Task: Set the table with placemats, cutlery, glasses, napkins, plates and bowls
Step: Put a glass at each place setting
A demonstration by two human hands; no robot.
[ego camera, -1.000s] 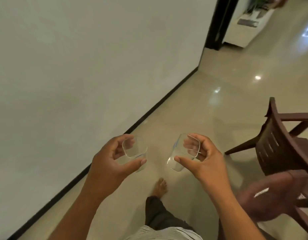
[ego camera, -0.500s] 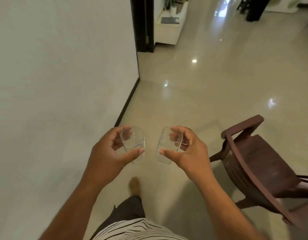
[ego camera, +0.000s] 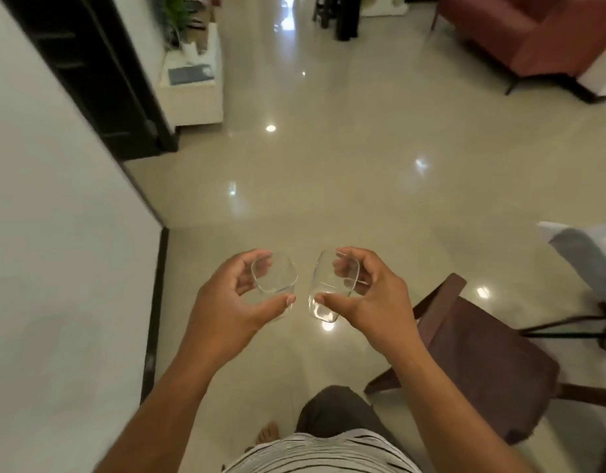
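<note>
The left hand (ego camera: 233,302) has its grip clamped on a clear tumbler (ego camera: 273,279), thumb across the near wall and fingers curled round the far side. The right hand (ego camera: 370,298) is clamped the same way on a second clear tumbler (ego camera: 330,285). The two glasses sit just beside each other in front of the chest, apart, their rims tipped toward the camera and slightly toward one another, so each long axis leans rather than stands plumb.

What the coming move turns on is where the worktop (ego camera: 588,257) lies: a grey-covered corner shows at about three o'clock from the hands, at the right edge of the view, and it is probably the table to be set, though too little of it shows to be sure. A dark brown chair (ego camera: 482,353) stands between the right hand and that corner, at about four o'clock. The right hand is the nearer one, so its tumbler would likely go down first, brought upright before it lands.
</note>
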